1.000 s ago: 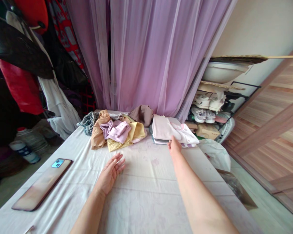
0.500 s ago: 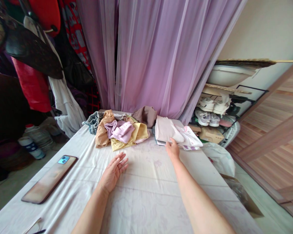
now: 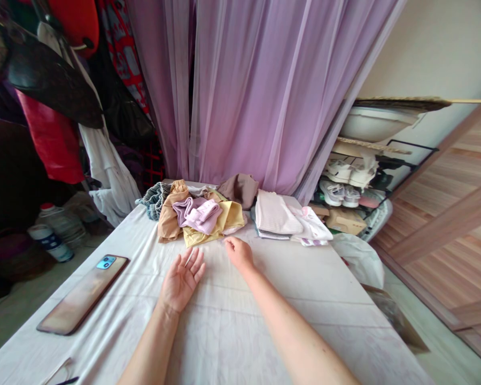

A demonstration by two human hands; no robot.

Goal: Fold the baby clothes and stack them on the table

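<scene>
My left hand (image 3: 181,280) lies palm up over the white cloth, fingers spread, with nothing in it that I can make out. To its right, my right hand (image 3: 239,254) is closed, its fingers curled in; no cloth shows in it. Just beyond both hands is a loose heap of clothes: a folded lilac garment (image 3: 198,214) on top, a yellow garment (image 3: 230,214) under it, a tan garment (image 3: 171,216), blue denim (image 3: 156,199) and a brown garment (image 3: 240,190). Right of the heap sits a neat stack of folded pale pink clothes (image 3: 276,213), with a white printed garment (image 3: 313,224) beside it.
A phone (image 3: 84,294) lies face down on the table's left side, near glasses (image 3: 58,371) at the front edge. A purple curtain (image 3: 240,96) hangs behind the table. Bags and clothes hang at left; a shoe rack (image 3: 344,176) stands at right.
My right hand has left the folded stack and moved left to the front of the heap, its fingers closing. My left hand has turned palm further up.
</scene>
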